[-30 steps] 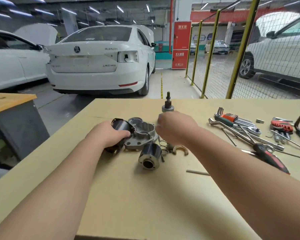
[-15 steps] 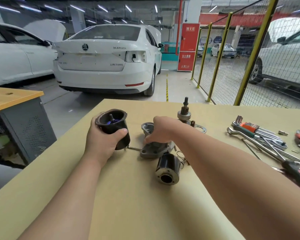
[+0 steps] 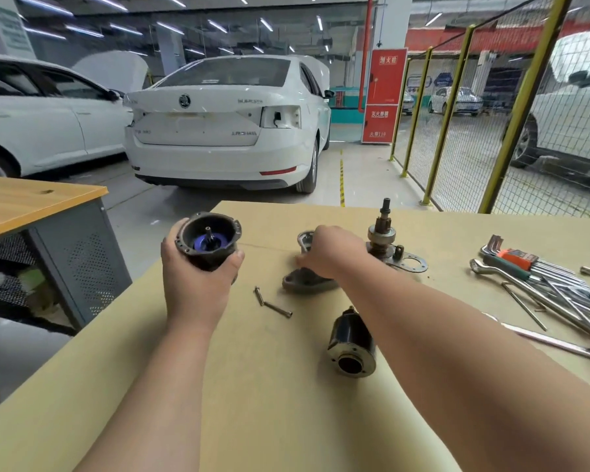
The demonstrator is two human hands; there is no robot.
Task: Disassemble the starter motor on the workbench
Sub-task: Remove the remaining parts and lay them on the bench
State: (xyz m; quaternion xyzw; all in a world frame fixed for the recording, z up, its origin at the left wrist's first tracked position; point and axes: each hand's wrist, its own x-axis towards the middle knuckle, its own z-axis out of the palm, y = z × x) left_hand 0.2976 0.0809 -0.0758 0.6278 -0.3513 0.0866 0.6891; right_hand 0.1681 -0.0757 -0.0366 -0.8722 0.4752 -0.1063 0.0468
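Red cabinet (image 3: pixel 384 97) beyond grey cast-metal nose housing (image 3: pixel 304 284) reads "119". Left hand (image 3: pixel 195 291) grips black cup-shaped motor casing (image 3: pixel 208 243) left of housing, higher than before. Right hand (image 3: pixel 331 250) clasps housing. Two steel bolts (image 3: pixel 276 308) newly exposed beside it.

A white sedan (image 3: pixel 225 131) is sitting parked tail-on, a red cabinet (image 3: pixel 384 97) is standing beside a yellow mesh fence (image 3: pixel 450 107), a wood-topped desk (image 3: pixel 31 202) is standing left.
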